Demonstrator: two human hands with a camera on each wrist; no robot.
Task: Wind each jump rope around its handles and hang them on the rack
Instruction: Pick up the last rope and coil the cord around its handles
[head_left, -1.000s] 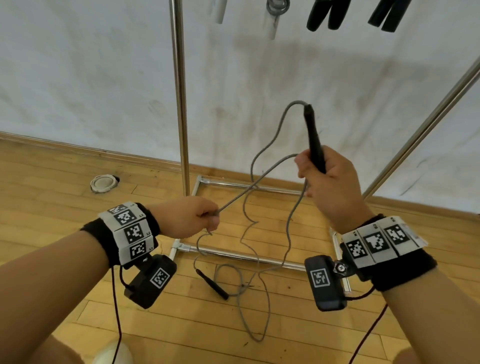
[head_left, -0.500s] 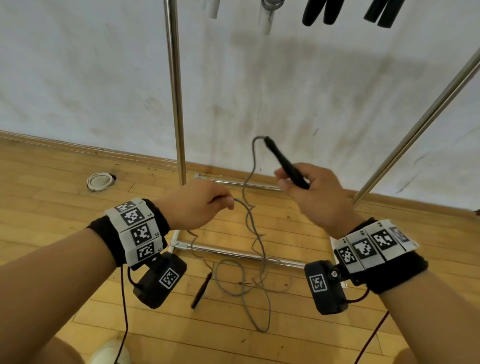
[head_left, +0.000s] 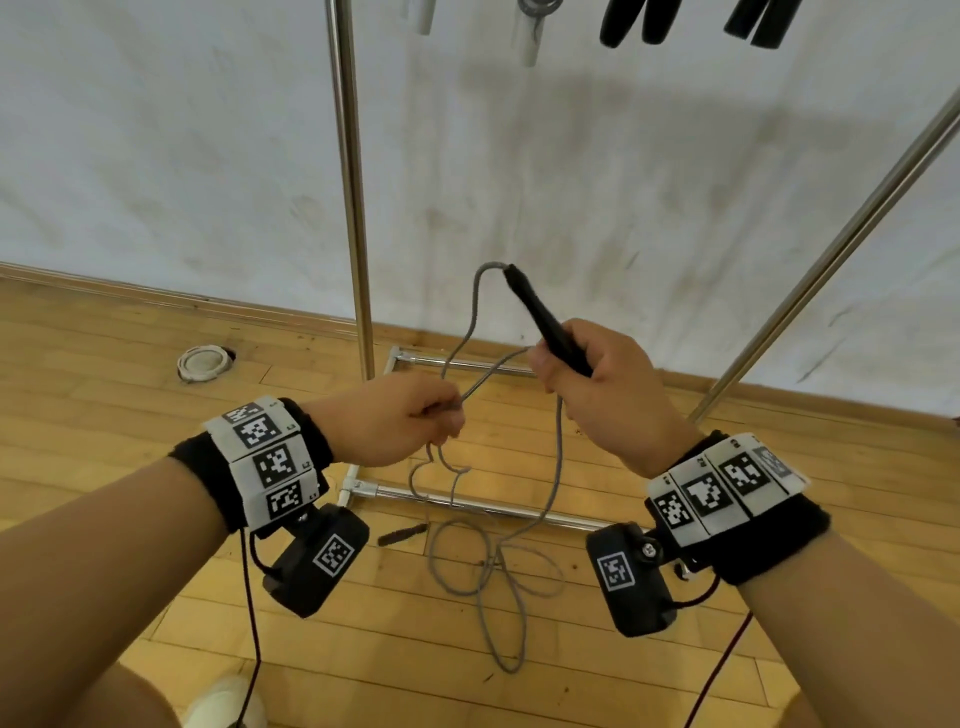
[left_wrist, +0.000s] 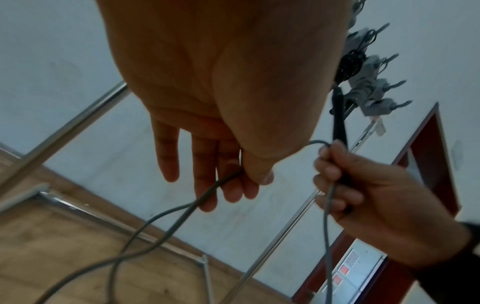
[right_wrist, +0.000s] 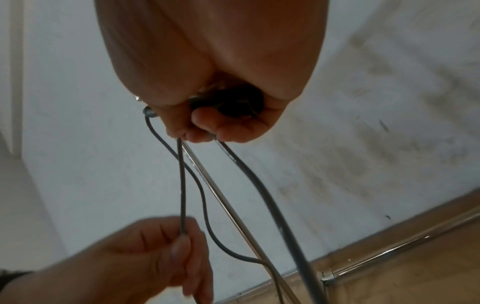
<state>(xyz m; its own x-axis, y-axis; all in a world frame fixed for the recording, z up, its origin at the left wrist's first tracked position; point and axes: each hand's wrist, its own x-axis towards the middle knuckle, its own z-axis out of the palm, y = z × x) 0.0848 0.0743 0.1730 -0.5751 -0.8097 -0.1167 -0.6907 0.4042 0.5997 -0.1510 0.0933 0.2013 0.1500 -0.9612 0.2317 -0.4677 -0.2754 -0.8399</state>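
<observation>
Fingers (head_left: 553, 371) of the right hand (head_left: 597, 384) wrap a black handle (head_left: 545, 319); left hand (head_left: 389, 421) pinches the grey rope (head_left: 557, 467), which trails in loops to the floor (head_left: 104, 395) beside the second handle (head_left: 402, 534), below the rack (head_left: 350, 182).

**3 cameras, 1 shared stretch of cord**

The head view looks forward and down from above both forearms, onto the wooden floor (head_left: 130, 395), the wall and the rack (head_left: 353, 208). The left wrist view sits close under the left hand (left_wrist: 221, 92), facing along its fingers; the right hand (left_wrist: 363, 195) shows at its right. The right wrist view looks along the right hand, close up. All 3 share the grey rope (head_left: 493, 371) between the hands.
</observation>
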